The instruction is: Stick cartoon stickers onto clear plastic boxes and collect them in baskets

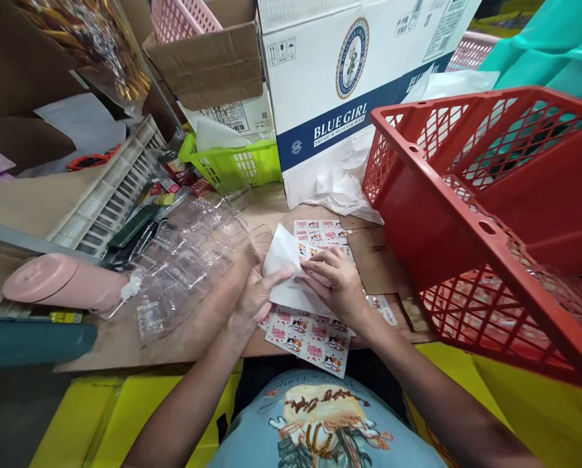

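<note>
Between my hands is a white paper sheet (282, 250), partly folded up, its blank side facing me. My left hand (258, 292) grips its left side, thumb on top. A clear plastic piece (260, 239) shows just above that hand; whether the hand holds it too, I cannot tell. The fingertips of my right hand (337, 279) are pinched together at the sheet's right edge; anything small between them is hidden. Sticker sheets (315, 335) printed with cartoon cats and pink lettering lie under and around both hands.
Clear plastic boxes (188, 253) are piled left, beside a pink bottle (67, 286). A red plastic crate (408, 221) stands close on the right. Behind are a white and blue carton (330, 84), a lime-green basket (242, 159) and crumpled white paper (342, 185).
</note>
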Tool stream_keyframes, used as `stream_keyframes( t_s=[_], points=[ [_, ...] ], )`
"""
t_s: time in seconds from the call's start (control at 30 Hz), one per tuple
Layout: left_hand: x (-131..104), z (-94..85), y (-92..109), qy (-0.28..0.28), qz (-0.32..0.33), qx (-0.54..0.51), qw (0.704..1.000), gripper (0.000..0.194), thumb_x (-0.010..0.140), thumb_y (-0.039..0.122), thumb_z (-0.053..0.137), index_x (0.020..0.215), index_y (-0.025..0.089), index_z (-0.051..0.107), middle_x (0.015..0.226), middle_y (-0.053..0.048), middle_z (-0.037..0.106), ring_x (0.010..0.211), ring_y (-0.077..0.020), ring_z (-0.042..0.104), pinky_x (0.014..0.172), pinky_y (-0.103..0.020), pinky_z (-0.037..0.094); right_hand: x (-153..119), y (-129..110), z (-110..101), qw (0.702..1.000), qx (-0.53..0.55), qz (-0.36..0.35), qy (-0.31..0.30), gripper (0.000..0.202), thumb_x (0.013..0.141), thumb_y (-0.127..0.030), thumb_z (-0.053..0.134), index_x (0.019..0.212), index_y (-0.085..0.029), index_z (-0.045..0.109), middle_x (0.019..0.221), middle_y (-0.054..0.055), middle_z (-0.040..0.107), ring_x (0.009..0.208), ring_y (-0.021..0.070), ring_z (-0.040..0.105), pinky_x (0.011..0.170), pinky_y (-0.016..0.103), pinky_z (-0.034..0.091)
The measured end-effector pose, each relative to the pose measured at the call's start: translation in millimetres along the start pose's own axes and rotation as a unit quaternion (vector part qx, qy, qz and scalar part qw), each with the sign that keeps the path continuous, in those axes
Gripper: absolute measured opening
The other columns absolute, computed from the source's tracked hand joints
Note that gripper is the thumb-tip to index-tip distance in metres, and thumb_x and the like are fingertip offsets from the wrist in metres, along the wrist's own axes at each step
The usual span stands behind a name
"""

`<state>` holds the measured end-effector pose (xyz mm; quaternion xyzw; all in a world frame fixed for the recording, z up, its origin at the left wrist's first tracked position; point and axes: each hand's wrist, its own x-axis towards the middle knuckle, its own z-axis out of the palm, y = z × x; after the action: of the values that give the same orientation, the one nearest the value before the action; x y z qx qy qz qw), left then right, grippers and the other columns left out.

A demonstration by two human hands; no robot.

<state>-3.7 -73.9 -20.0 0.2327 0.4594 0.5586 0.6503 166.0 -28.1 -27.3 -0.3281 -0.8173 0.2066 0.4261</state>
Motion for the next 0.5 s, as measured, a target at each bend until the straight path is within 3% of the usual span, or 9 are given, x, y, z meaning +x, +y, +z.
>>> stream_keyframes(
  t_s=[0.13,0.23,0.3,0.37,0.43,0.5],
  points=[
    [0.3,2.9,-3.0,0.014,0.021,0.021,0.999,0.033,0.064,0.023,0.085,0.093,0.012,0.073,0.087,-0.007,0.078,0.071,-0.0197,0.072,0.071,-0.030,0.058,1.0,2.0,5.7,0.987,0.114,0.112,-0.004,0.018,0.087,-0.036,0.067,0.081,-0.023,0.076,0.079,0.006,0.071,0.077,0.0207,0.059,0.073,0.037,0.050],
    [2.5,0.1,-7.2,0.004,0.021,0.036,0.999,0.036,0.066,0.026,0.084,0.097,0.013,0.072,0.088,-0.007,0.078,0.072,-0.0203,0.072,0.071,-0.032,0.058,6.4,7.5,1.8,0.940,0.238,0.245,-0.008,0.028,0.084,-0.042,0.068,0.068,-0.019,0.071,0.067,0.003,0.067,0.063,0.0165,0.057,0.060,0.030,0.045],
    [3.7,-7.5,-12.0,0.003,0.015,0.074,0.997,0.039,0.070,0.030,0.081,0.102,0.012,0.070,0.090,-0.008,0.077,0.074,-0.0220,0.072,0.072,-0.034,0.058,9.4,14.5,-7.5,0.906,0.285,0.313,0.025,0.029,0.081,-0.043,0.070,0.068,-0.017,0.068,0.067,0.003,0.067,0.062,0.0161,0.058,0.059,0.028,0.045],
    [2.1,-17.3,-17.0,0.031,0.038,0.174,0.983,0.038,0.073,0.033,0.078,0.103,0.012,0.069,0.093,-0.010,0.076,0.080,-0.0243,0.071,0.074,-0.038,0.058,11.3,20.7,-22.0,0.899,0.271,0.328,0.109,0.026,0.081,-0.042,0.070,0.072,-0.018,0.067,0.071,0.003,0.067,0.067,0.0169,0.060,0.063,0.028,0.048],
    [-3.7,-23.1,-19.7,0.094,0.139,0.319,0.933,0.040,0.075,0.033,0.076,0.109,0.014,0.067,0.106,-0.012,0.072,0.098,-0.0279,0.067,0.088,-0.043,0.054,11.9,21.3,-37.1,0.913,0.194,0.291,0.209,0.023,0.085,-0.040,0.067,0.076,-0.019,0.067,0.074,0.003,0.065,0.070,0.0174,0.060,0.067,0.030,0.048],
    [-13.0,-19.2,-18.1,0.153,0.263,0.429,0.850,0.049,0.077,0.033,0.075,0.122,0.017,0.064,0.125,-0.014,0.063,0.120,-0.0302,0.057,0.105,-0.047,0.044,10.7,14.9,-46.2,0.934,0.087,0.218,0.268,0.017,0.088,-0.035,0.064,0.077,-0.022,0.066,0.077,0.003,0.064,0.073,0.0189,0.059,0.070,0.033,0.049]
  ],
)
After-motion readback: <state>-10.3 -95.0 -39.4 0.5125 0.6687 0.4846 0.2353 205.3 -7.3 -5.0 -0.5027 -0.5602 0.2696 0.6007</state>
